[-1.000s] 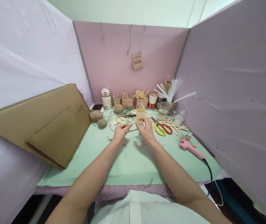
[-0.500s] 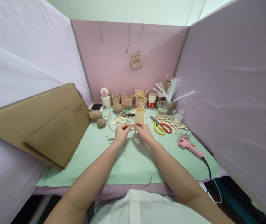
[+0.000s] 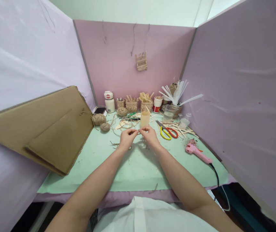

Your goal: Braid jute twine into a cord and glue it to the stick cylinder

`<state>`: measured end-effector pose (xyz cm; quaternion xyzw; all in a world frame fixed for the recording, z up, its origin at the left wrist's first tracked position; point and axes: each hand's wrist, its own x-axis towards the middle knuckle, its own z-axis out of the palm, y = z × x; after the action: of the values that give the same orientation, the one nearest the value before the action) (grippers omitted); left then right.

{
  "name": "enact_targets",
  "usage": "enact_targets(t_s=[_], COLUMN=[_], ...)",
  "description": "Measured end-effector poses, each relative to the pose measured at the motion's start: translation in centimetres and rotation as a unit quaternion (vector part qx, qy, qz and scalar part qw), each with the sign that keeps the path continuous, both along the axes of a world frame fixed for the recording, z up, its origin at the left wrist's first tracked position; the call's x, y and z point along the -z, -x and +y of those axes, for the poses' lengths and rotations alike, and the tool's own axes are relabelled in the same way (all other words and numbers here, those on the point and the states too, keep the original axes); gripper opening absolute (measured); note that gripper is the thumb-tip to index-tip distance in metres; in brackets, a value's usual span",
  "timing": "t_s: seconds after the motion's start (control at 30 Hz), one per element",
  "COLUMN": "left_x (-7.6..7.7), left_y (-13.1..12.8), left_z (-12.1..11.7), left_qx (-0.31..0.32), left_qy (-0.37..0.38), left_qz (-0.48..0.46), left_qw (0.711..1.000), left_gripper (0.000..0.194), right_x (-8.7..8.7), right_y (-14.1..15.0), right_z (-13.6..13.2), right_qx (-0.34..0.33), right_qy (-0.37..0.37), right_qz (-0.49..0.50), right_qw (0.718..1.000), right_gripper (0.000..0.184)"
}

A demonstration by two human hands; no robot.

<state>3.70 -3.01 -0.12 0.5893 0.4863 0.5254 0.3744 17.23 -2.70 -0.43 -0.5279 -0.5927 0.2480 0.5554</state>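
Closely pinched, the fingertips of my left hand [image 3: 126,139] and right hand [image 3: 150,137] nearly meet, narrow around what looks like a thin strand of twine [image 3: 140,134]. I judge that such closeness keeps a short, limp length under control, and that fingertips suit something this fine better than a whole fist. The strand is just in front of the pale holder [image 3: 144,119], brown and slender, its ends lost among my fingers. That holder stands upright, straw-coloured and straight-sided, a thin stick poking from its top; it seems set within easy reach. Left of the holder lies a loose tangle of cord [image 3: 128,123], with twine balls [image 3: 99,119] beyond. Right of it rest the scissors [image 3: 167,130], blades pointing away, and farther right a pink glue gun [image 3: 198,153], handle towards my side, probably for a ready grasp.
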Motion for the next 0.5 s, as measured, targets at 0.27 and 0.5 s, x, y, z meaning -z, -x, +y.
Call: enact_targets(t_s=[0.27, 0.5], left_x=[0.20, 0.29], left_y=[0.12, 0.02], left_z=[0.31, 0.39], left_qx=[-0.016, -0.026], left_qy=[0.010, 0.001], left_qz=[-0.005, 0.003], left_qw=[1.000, 1.000], left_gripper=[0.019, 0.017], right_x=[0.12, 0.12], right_y=[-0.03, 0.35], right_z=[0.10, -0.43], right_qx=[-0.013, 0.057], right_qy=[-0.008, -0.007], right_qz=[-0.032, -0.096], right_qw=[0.999, 0.994], right_gripper=[0.019, 0.015])
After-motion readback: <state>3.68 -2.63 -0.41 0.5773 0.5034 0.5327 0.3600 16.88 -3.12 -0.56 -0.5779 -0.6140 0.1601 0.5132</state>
